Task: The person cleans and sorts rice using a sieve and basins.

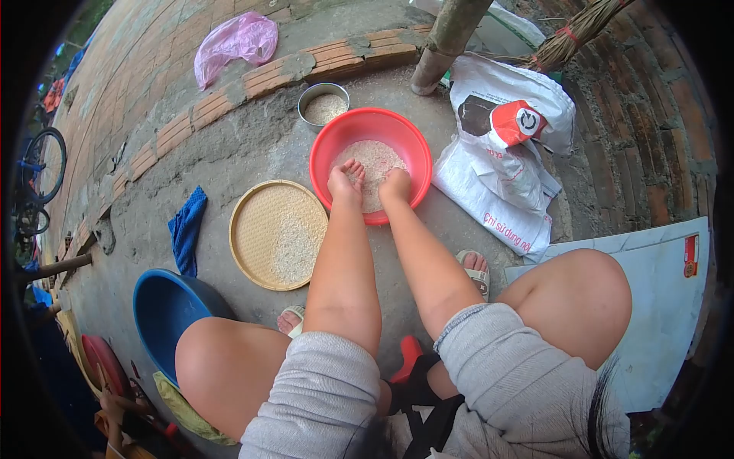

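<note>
Both my hands are inside a red plastic basin (324, 145), above a layer of pale grain (371, 162) that looks like rice. My left hand (346, 182) is palm up at the basin's near left side, fingers slightly curled and apart; no clear load shows on it. My right hand (395, 186) is closed at the near right side, its fingertips turned down and hidden, so what it holds cannot be made out. Left of the basin lies a round woven tray (248, 237) with whitish grain spread on its right half. Behind the basin stands a metal tin (307, 98) holding grain.
A blue cloth (186, 229) and a blue tub (164, 306) lie to the left. White printed sacks (497, 187) lie right of the basin, near a bamboo post (447, 46). A pink plastic bag (235, 47) rests beyond a low brick edge (332, 59). Another person's hand (112, 408) shows at lower left.
</note>
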{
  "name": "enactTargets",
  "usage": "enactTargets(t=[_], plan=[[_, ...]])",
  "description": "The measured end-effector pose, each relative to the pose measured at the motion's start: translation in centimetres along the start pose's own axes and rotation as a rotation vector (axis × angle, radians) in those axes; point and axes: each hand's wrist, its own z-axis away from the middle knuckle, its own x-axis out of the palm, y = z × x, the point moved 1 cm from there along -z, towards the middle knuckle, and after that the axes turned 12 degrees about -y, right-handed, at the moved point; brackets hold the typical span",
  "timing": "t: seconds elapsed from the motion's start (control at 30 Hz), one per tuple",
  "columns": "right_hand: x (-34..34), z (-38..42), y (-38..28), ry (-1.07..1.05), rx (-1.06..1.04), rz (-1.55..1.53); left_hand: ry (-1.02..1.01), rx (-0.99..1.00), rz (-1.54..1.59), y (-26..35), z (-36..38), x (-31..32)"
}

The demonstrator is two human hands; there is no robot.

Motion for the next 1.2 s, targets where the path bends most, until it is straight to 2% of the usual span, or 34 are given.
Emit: enactTargets(t=[0.07,0.1,0.17,0.2,0.23,0.27,0.3,0.37,0.4,0.43,0.47,0.5,0.53,0.57,0.6,0.63,0.7,0.73,0.77,0.8,0.97,1.03,1.07,1.13,1.17,1.2], plan=[[-0.3,0.1,-0.7,-0.14,0.121,-0.486,0.035,-0.012,-0.044,-0.6,-0.3,-0.6],[-0.9,0.5,-1.6,-0.137,0.116,-0.49,0.074,-0.026,-0.088,-0.8,-0.4,-0.7],[-2.6,1.6,-4.1,-0.246,-0.148,-0.765,0.06,-0.034,0.0,-1.0,0.2,-0.1],[-3.0,1.7,-4.7,-0.243,-0.153,-0.768,0.051,-0.047,0.09,-1.2,0.3,0.1],[-3.4,1.8,-5.4,-0.357,-0.2,-0.621,0.047,-0.043,0.09,-1.2,0.2,-0.2],[-3.9,1.8,-5.9,-0.468,-0.246,-0.471,-0.073,-0.034,0.169,-1.0,0.1,-0.5],[-4.1,1.4,-5.9,-0.469,-0.251,-0.472,-0.193,-0.024,0.246,-0.8,0.1,-0.6],[-4.5,0.6,-6.2,-0.517,-0.338,-0.397,-0.126,-0.044,0.313,-0.5,-0.2,-0.8],[-5.3,0.6,-6.4,-0.52,-0.345,-0.4,-0.059,-0.069,0.38,-0.3,-0.3,-0.9],[-6.2,0.6,-6.5,-0.498,-0.259,-0.531,-0.06,-0.061,0.379,0.0,-0.3,-1.1],[-7.0,0.7,-6.5,-0.475,-0.169,-0.661,-0.074,-0.009,0.323,0.3,-0.3,-1.3],[-7.0,0.6,-6.3,-0.477,-0.174,-0.664,-0.088,0.041,0.266,0.6,0.0,-1.2],[-7.2,0.4,-6.1,-0.33,-0.127,-0.591,-0.089,0.047,0.264,0.7,0.1,-0.8],[-7.4,0.3,-5.8,-0.183,-0.079,-0.517,-0.054,0.065,0.132,0.7,0.1,-0.3],[-4.7,-1.8,-4.7,-0.326,-0.033,-0.664,-0.019,0.083,0.0,0.7,0.6,0.5],[-3.2,-2.5,-4.4,-0.329,-0.037,-0.669,-0.017,0.089,-0.004,0.5,2.4,2.6],[-1.2,-3.0,-4.4,-0.453,0.224,-0.997,0.117,0.138,-0.662,0.0,6.6,7.7],[-2.5,-3.1,-3.9,-0.574,0.3,-1.054,0.18,0.159,-0.937,-0.7,4.3,6.9],[0.0,-5.0,-2.2,-0.668,0.084,-0.82,0.245,0.177,-1.211,-1.2,1.9,6.1],[1.1,-5.0,-2.0,-0.674,0.081,-0.821,0.171,0.145,-1.359,-1.4,2.3,6.9],[4.9,-6.1,-0.1,-1.147,-0.052,-1.649,0.186,0.136,-1.549,-1.8,5.0,8.3],[5.2,-6.4,0.1,-1.326,-0.089,-1.979,0.306,0.681,-1.387,-1.5,6.7,7.6],[4.1,-6.3,-0.9,-1.334,-0.083,-1.962,0.314,0.678,-1.372,-1.5,7.0,7.0],[2.4,-7.0,-3.4,-0.882,0.591,-1.873,0.6,0.68,-1.294,-0.9,7.5,5.4],[1.6,-7.0,-5.1,-0.887,0.594,-1.859,0.609,0.674,-1.284,-0.7,7.6,4.5],[0.6,-7.0,-7.0,-0.75,0.564,-1.929,0.632,0.586,-1.205,-0.6,7.6,3.6]])
